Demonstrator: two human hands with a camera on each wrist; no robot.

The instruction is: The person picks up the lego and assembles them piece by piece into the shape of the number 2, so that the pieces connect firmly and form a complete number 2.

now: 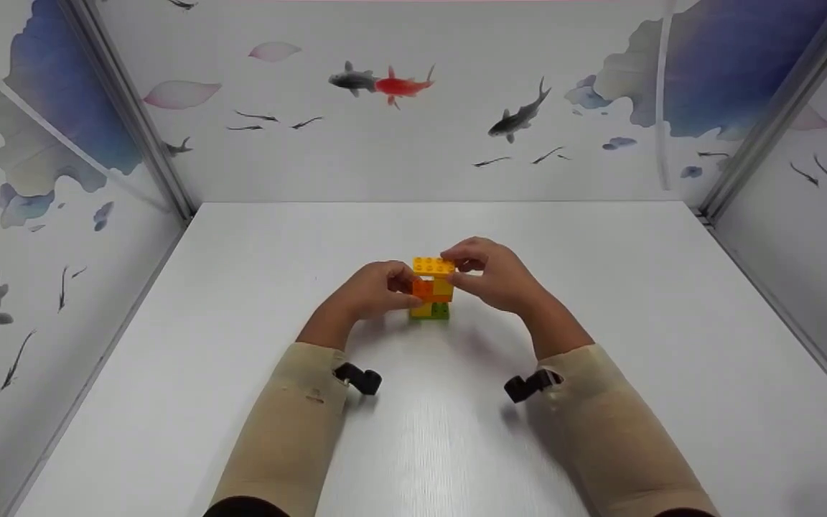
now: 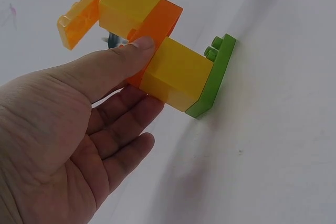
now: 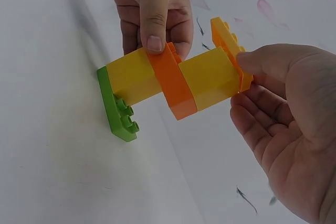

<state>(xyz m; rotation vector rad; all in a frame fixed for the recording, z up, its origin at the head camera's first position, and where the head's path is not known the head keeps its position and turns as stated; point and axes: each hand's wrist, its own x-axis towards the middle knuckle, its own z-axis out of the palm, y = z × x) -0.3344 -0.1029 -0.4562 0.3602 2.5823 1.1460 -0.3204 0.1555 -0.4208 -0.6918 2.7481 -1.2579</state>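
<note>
A small stack of building bricks stands on the table in the head view. At its base is a green plate (image 3: 112, 107) with studs showing at one end. A lower yellow brick (image 2: 181, 70) sits on it, followed by an orange brick (image 3: 174, 88) and an upper yellow brick (image 3: 208, 78). The left hand (image 1: 376, 291) pinches the orange brick, thumb on its near side. Topmost is a yellow-orange plate (image 1: 431, 266), which the right hand (image 1: 496, 273) pinches at its right end. That plate touches the upper yellow brick; whether it is fully pressed down, I cannot tell.
The white table (image 1: 428, 445) extends around the stack. Printed walls with fish and leaf pictures (image 1: 413, 158) enclose its back and sides. Black wrist mounts (image 1: 360, 378) stick out inward from both beige sleeves (image 1: 277, 431).
</note>
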